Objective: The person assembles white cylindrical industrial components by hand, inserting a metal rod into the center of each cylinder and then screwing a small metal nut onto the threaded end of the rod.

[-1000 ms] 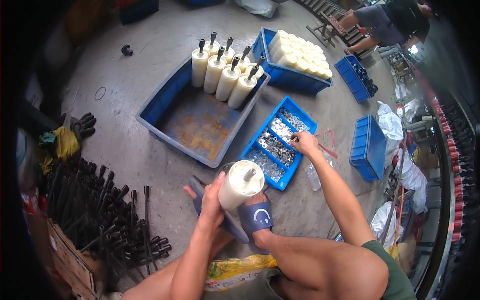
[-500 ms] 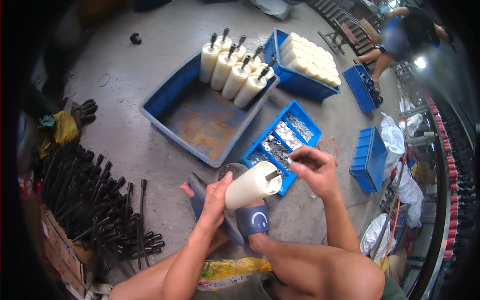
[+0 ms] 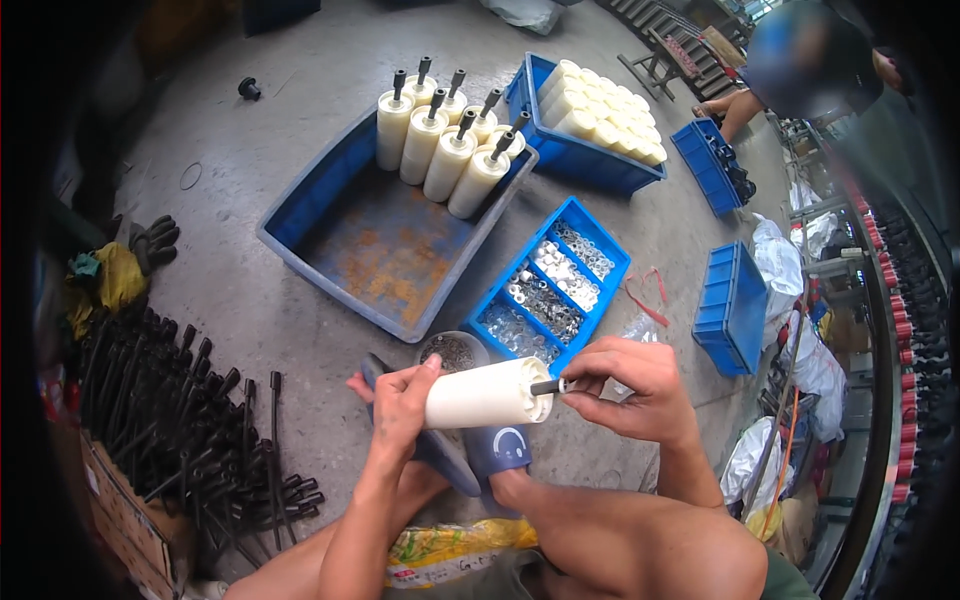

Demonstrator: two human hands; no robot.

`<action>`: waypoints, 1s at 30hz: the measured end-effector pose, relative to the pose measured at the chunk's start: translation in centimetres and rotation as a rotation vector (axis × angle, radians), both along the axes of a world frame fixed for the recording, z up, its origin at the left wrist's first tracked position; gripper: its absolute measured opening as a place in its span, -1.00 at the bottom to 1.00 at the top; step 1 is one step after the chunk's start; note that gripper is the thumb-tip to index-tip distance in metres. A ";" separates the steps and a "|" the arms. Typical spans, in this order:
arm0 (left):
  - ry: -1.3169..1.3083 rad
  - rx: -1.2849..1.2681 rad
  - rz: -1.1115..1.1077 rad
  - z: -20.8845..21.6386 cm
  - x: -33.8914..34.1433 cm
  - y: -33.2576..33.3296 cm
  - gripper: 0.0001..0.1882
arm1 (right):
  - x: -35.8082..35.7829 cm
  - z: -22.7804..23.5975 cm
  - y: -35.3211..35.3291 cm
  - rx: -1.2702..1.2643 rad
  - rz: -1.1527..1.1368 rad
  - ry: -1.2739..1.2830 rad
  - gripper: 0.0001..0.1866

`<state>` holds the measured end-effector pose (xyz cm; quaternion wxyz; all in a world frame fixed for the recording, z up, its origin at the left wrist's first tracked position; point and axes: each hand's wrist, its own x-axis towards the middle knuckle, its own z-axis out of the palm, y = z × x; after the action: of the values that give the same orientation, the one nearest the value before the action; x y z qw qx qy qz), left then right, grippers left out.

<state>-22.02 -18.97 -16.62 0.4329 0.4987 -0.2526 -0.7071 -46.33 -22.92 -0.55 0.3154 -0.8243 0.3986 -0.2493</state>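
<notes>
A cream-white roller (image 3: 482,394) lies almost level in my left hand (image 3: 402,402), whose fingers are wrapped round its left end. From the roller's right end sticks a dark shaft (image 3: 545,388). My right hand (image 3: 632,385) pinches a small white ring (image 3: 566,385) at the tip of that shaft; the fingers partly cover it. Just beyond my hands stands a blue divided bin (image 3: 583,318) with small washers, white rings and metal parts in its compartments. A round tub (image 3: 478,346) of small metal pieces is partly hidden behind the roller.
A large blue tray (image 3: 290,254) holds several upright rollers with dark shafts. Behind it, a blue crate (image 3: 600,172) is packed with white rollers. Black rods (image 3: 190,430) are heaped at left. An upended blue crate (image 3: 728,310) stands at right; another person (image 3: 800,70) sits far right.
My right hand has brought the small white ring down to the shaft's tip. The roller has swung from tilted to nearly level, its shaft now pointing right.
</notes>
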 end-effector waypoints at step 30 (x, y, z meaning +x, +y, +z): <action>0.046 0.057 0.027 -2.2 -0.4 -0.1 -0.51 | -15.5 -24.7 -14.8 0.027 -0.326 0.499 -0.68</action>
<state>-22.46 -19.12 -18.86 0.4338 0.4980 -0.2155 -0.7192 -61.82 -37.75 -25.20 0.1744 -0.7808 0.5944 -0.0810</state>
